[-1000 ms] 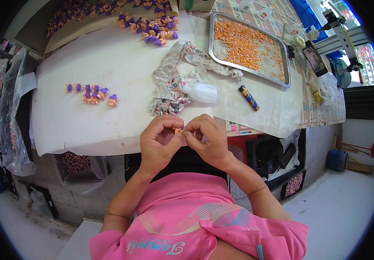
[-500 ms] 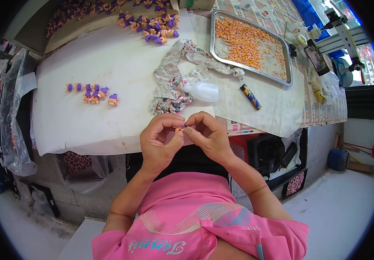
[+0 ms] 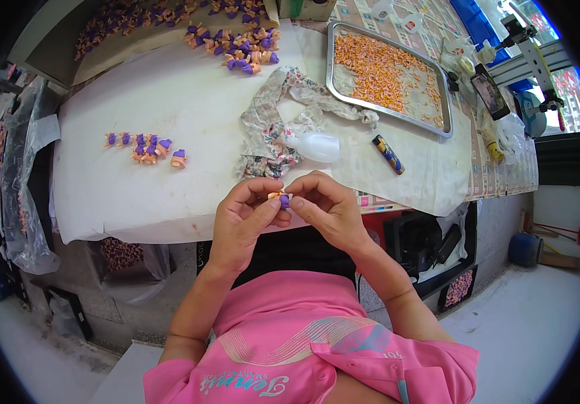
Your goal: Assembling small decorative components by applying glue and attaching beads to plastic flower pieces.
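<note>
At the table's front edge, a small purple and peach toy figure [image 3: 284, 200] with a bit of orange on it sits between my two hands. My left hand [image 3: 239, 222] is closed round it, with thumb and fingers pinching its left side. From the other side, the thumb and forefinger of my right hand [image 3: 334, 214] press against it, and the fingertips partly cover it. Several like figures [image 3: 145, 147] stand grouped on the white sheet to the left. Beyond my hands lie a crumpled floral cloth [image 3: 263, 124] and a translucent white bottle [image 3: 318, 147].
A metal tray [image 3: 331, 57] of small orange pieces stands at the back right, near a dark patterned lighter [image 3: 389, 155]. More purple and peach figures [image 3: 239, 47] are heaped at the back. A phone [image 3: 490, 92] rests on a stand at far right.
The toy figure has turned between my fingers, so more of its purple part shows. Both hands stay at nearly the same spot; the view has shifted slightly.
</note>
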The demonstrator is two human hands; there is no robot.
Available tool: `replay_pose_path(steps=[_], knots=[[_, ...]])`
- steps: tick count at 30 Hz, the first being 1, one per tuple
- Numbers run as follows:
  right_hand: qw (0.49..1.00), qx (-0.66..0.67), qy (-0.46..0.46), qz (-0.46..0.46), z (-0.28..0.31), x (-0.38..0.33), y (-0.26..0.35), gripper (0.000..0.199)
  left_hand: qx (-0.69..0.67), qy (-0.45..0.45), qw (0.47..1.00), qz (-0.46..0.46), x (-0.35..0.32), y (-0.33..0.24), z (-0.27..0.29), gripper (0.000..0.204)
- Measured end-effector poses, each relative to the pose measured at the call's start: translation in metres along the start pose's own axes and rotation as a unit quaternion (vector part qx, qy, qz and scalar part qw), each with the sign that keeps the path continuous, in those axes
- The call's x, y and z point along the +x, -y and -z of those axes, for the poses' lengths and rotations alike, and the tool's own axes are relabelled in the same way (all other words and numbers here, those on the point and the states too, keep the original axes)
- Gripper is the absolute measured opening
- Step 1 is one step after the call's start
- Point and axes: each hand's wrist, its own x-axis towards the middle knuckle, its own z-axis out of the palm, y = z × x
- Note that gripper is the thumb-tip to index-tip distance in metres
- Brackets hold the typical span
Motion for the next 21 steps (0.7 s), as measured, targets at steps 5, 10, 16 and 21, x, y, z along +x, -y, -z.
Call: replay_pose_path(steps=[5, 10, 16, 21], knots=[[1.000, -0.003, 0.012, -0.004, -0.007, 0.003, 0.003, 0.016, 0.001, -0.004, 1.000, 0.013, -0.003, -0.007, 0.005, 0.019], [0.994, -0.110, 0.007, 0.023, -0.015, 0.006, 0.010, 0.014, 0.010, -0.008, 1.000, 0.001, -0.006, -0.014, 0.012, 0.015], [0.992, -0.109, -0.001, 0.064, -0.017, 0.016, 0.011, 0.014, -0.048, 0.000, 0.998, 0.037, -0.005, -0.020, 0.016, 0.015], [0.990, -0.131, -0.017, 0.058, -0.003, 0.013, 0.031, 0.014, 0.143, -0.047, 0.983, -0.104, 0.008, -0.035, 0.017, 0.017]])
